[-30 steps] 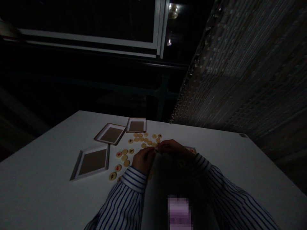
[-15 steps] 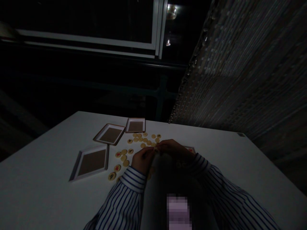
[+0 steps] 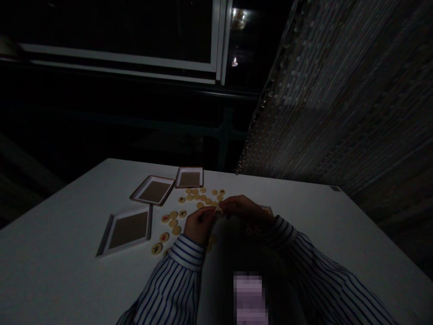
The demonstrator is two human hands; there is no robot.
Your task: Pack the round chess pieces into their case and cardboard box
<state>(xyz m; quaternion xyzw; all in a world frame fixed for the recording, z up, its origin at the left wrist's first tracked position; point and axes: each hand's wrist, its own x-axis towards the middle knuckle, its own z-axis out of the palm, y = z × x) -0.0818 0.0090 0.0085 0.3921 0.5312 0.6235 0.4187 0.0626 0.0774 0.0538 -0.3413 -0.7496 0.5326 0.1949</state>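
My left hand (image 3: 200,223) and my right hand (image 3: 246,210) meet over the table, fingertips closed together. Between them is a round xiangqi piece (image 3: 219,211) with a dark character on its face, pinched from both sides. Several plain-side-up pieces (image 3: 203,197) lie just beyond my hands. To the left of my left hand are more pieces, among them one with a red character (image 3: 164,237) and one with a dark character (image 3: 157,248). Some pieces (image 3: 253,230) sit in shadow below my right hand. A flat item with red marks (image 3: 266,210) is partly hidden behind that hand.
Three shallow trays or lids stand on the white table (image 3: 61,253): a near one (image 3: 149,225), a middle one (image 3: 135,197) and a far one (image 3: 202,178). A bead curtain (image 3: 304,113) hangs past the table's far right edge. The room is dim.
The held piece has turned so its dark character shows more clearly between my fingertips. The whole view has shifted slightly; the trays and loose pieces keep their places.
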